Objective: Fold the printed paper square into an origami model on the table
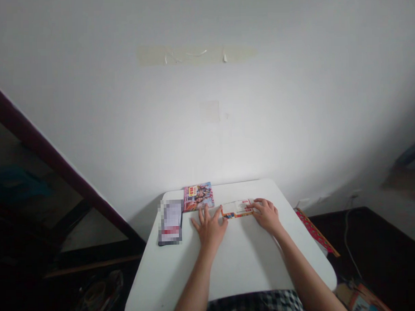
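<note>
A small flat card box (237,208), white with orange and red print, lies on the white table (238,263). My right hand (266,215) has its fingers curled on the box's right end. My left hand (210,225) lies flat on the table with fingers spread, its thumb touching the box's left end.
A colourful pink printed packet (198,196) lies at the table's far edge by the wall. A dark phone (171,222) rests at the table's left. A red patterned item (315,233) pokes out beside the right table edge. Clutter covers the dark floor.
</note>
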### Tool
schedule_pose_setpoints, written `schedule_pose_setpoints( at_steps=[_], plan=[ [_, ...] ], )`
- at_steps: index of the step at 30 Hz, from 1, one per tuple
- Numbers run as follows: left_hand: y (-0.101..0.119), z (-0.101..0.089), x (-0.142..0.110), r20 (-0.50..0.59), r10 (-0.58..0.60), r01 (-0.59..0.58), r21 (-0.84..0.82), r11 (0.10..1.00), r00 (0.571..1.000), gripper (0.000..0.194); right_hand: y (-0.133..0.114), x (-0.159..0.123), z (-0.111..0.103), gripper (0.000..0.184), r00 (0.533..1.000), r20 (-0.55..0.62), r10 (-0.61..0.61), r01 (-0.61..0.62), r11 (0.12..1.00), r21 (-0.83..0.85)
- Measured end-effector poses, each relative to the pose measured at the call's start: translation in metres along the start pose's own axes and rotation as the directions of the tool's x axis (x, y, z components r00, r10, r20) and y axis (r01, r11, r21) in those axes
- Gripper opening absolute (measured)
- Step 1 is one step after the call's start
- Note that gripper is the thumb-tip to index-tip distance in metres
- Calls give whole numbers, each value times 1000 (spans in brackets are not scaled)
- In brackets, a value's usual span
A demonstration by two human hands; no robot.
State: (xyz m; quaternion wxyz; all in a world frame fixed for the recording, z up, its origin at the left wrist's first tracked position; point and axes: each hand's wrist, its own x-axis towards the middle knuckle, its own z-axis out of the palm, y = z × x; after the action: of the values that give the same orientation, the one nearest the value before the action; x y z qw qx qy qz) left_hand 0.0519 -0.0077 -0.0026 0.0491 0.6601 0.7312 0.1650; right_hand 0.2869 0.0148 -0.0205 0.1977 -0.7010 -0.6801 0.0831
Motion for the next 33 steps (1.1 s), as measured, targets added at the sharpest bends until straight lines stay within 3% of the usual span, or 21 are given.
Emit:
schedule_pose_setpoints(
  at_steps=[7, 12, 18, 33],
  plan=[
    [4, 1, 4, -22, 52, -53, -34, 998, 998, 52, -5, -2, -2, 33, 1000, 3, 25, -25, 999, 41],
    [17, 5, 8, 4, 136, -135, -67, 989, 991, 43, -21, -9, 0, 28, 995, -92, 28, -27, 1000, 10],
    [29, 10, 12, 15, 109, -107, -92, 990, 994, 40, -33, -13, 9, 39, 984, -170, 45, -55, 997, -54],
    [36, 14, 11, -12, 64, -65, -85, 994, 998, 41, -41, -11, 13, 53, 981, -188, 53, -67, 995, -70]
  ],
)
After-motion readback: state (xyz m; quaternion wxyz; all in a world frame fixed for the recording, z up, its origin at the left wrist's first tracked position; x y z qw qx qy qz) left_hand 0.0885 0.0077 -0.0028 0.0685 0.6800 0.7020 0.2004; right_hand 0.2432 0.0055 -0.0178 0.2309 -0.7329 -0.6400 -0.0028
